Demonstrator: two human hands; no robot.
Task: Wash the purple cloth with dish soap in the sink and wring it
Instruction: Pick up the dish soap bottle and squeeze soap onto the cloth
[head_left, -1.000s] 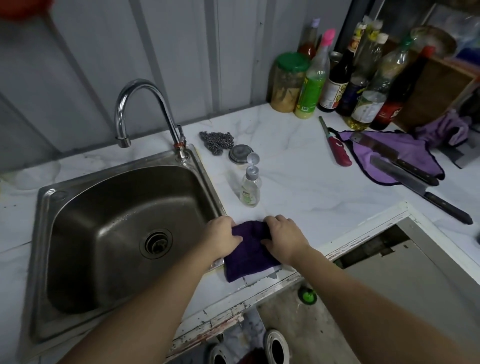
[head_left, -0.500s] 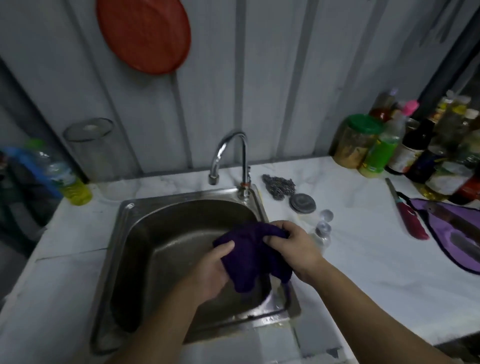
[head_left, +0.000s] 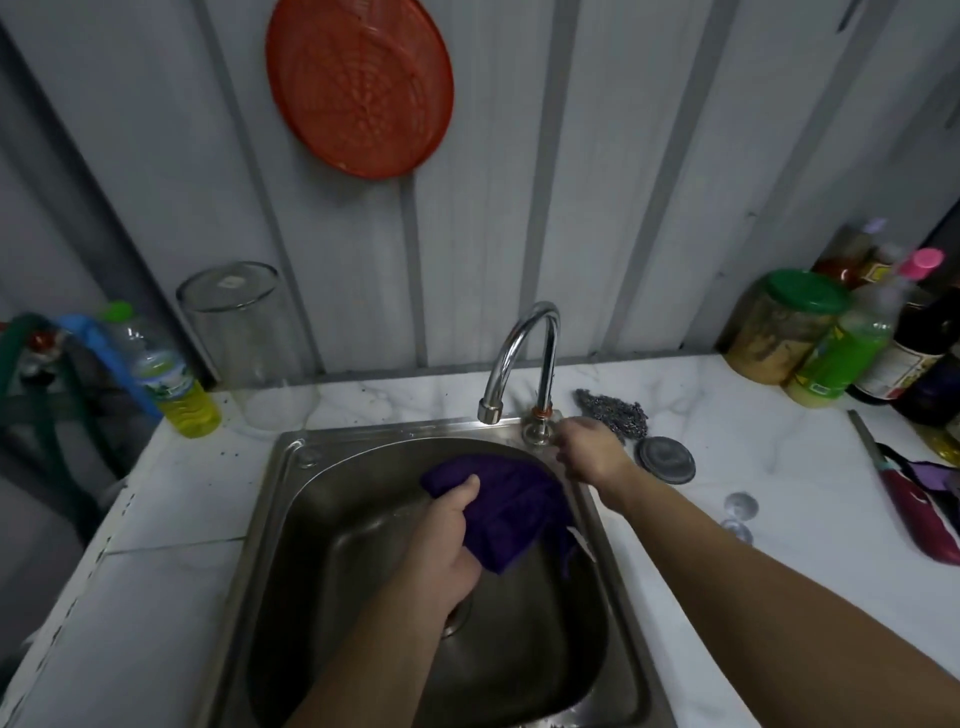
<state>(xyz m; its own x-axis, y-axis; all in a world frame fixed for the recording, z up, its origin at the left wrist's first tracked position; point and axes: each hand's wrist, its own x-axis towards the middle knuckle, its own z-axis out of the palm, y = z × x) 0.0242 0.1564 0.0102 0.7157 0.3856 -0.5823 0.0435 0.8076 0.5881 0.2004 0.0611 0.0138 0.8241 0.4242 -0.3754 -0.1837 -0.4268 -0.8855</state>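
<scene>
My left hand (head_left: 447, 540) grips the dark purple cloth (head_left: 509, 514) and holds it bunched over the steel sink (head_left: 291, 499), below the spout. My right hand (head_left: 587, 452) has let go of the cloth and is at the base of the chrome tap (head_left: 524, 343), its fingers curled at the small handle there. No water shows at the spout. The small clear dish soap bottle (head_left: 740, 519) stands on the counter right of the sink, just beyond my right forearm, its flip cap open.
A steel scourer (head_left: 613, 410) and a round sink plug (head_left: 666, 460) lie behind my right hand. Bottles and a green-lidded jar (head_left: 784, 327) crowd the back right. A red-handled knife (head_left: 919, 509) lies at the right edge. A yellow-liquid bottle (head_left: 171, 379) stands left.
Both hands lifted the cloth from the counter edge into the sink. Then my right hand released it and moved up to the tap base; my left hand holds the cloth alone.
</scene>
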